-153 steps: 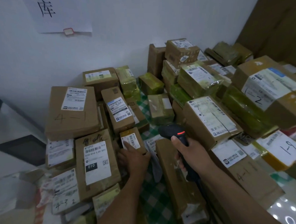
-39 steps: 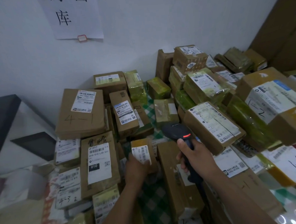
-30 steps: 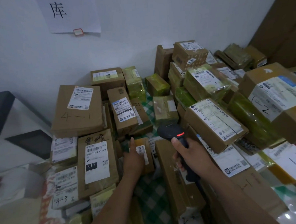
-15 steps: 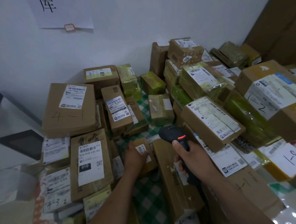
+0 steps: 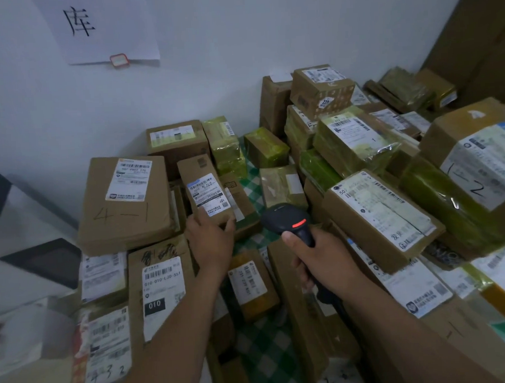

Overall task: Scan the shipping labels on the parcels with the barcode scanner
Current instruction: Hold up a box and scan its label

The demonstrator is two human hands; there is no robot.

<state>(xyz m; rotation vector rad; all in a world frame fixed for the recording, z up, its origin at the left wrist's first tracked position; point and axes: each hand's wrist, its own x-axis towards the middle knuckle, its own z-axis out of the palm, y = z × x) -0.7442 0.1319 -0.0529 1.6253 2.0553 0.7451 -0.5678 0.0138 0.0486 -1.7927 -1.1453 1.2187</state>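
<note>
My right hand (image 5: 322,258) grips the handle of a black barcode scanner (image 5: 288,223) with a red strip on its head, which faces the far parcels. My left hand (image 5: 211,241) rests with its fingers on the near end of a narrow brown box (image 5: 206,189) that carries a white shipping label. A small yellow-taped parcel (image 5: 251,285) with a white label lies flat on the green checked cloth (image 5: 262,354) beside my left forearm. Cardboard and yellow-taped parcels lie all around, most with their labels up.
A wide flat box marked 4-1 (image 5: 123,202) lies at the left, and a labelled box marked 010 (image 5: 160,292) lies in front of it. Stacked parcels (image 5: 378,211) rise at the right. A white wall with a paper sign (image 5: 102,26) stands behind.
My left hand has let go of the small yellow-taped parcel, which now lies flat, and has reached further away to the narrow brown box. The scanner hand has stayed about where it was.
</note>
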